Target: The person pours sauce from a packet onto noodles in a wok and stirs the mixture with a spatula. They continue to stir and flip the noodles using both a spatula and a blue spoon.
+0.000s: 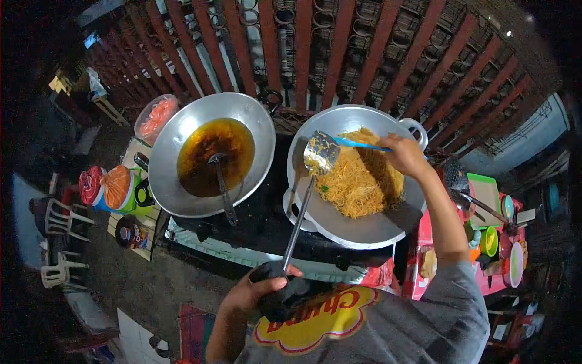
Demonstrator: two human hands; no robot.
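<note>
My left hand (257, 290) is closed around the dark lower end of a long metal turner (296, 227). The turner's perforated blade (322, 151) is raised over the right wok, with bits of food stuck to it. My right hand (405, 156) grips a blue-handled utensil (364, 144); its tip meets the blade, and its working end is hard to make out. Beneath both tools, a heap of stir-fried noodles (357, 188) lies in the right wok (357, 236), partly shaded by my right arm.
On the left, a second wok (163, 182) holds dark oil and a ladle (222, 188). A tub of pink-orange pieces (156, 116) stands beyond it. Bagged food (118, 187) sits at far left. Slatted red railing (303, 54) rises behind. Bowls and a green tray (485, 194) crowd the right table.
</note>
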